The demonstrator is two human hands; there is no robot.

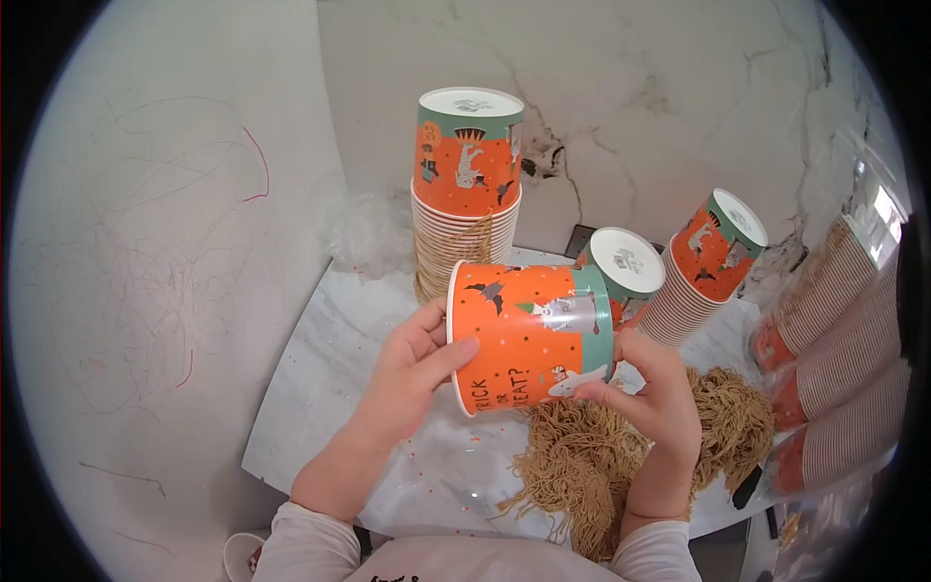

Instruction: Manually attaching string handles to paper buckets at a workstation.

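An orange paper bucket [524,330] with a green band and Halloween pictures lies sideways in both my hands above the table. My left hand [412,369] grips its white rolled rim, thumb on the outer wall. My right hand [655,393] closes round the base end, thumb on the lower side. Below my right hand lies a heap of tan cords [592,466], with another cord bundle [732,417] beside it. Past my left hand stands a tall stack of upside-down buckets [465,155], tan cord hanging along its rims.
Behind the held bucket stands another upturned bucket [628,260], beside a leaning bucket stack [713,247]. Plastic-wrapped stacks [834,369] line the right side. Clear plastic [369,233] lies by the scribbled white wall [184,242]. A white container [240,555] is at lower left, below the marble-patterned table [330,388].
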